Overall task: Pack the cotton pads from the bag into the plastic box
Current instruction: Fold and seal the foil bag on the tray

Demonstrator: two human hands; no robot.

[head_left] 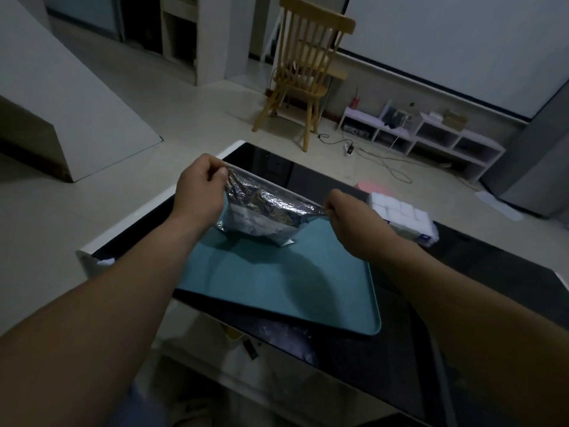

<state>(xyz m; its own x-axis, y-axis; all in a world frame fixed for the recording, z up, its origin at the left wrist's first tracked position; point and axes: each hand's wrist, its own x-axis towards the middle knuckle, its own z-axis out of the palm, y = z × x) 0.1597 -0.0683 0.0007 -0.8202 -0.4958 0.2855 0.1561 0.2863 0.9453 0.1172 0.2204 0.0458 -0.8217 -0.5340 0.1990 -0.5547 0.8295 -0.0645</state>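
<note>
Two bare arms reach out from the bottom of the view, the left arm (92,318) and the right arm (462,303), both stretched forward over the desk. The left hand (198,192) is a bit higher and farther away. Its fingers (215,173) are curled in tight and pinch the top left corner of a shiny silver foil bag (261,215). The right hand (349,218) sits lower and closer, with its back turned up. Its fingers (331,208) are curled too and pinch the top right corner of the bag.

The top edge of the bag runs in a straight, tight line from one hand to the other. The bag hangs down between the hands, all crinkled, with some small print on its front. Its bottom is right down at a flat blue-green plastic tray (277,288). I cannot tell if it touches the tray.

The tray lies on a black shiny desk (462,272) with a white edge. To the right of the tray, just past the right hand, lies a clear pack of white square cotton pads (403,215). I cannot tell if that pack is a soft wrap or a hard box. A pink round thing (368,187) shows just behind it.

On the floor (184,118) past the desk stand a wooden chair (304,72) and a low white shelf (431,134).
</note>
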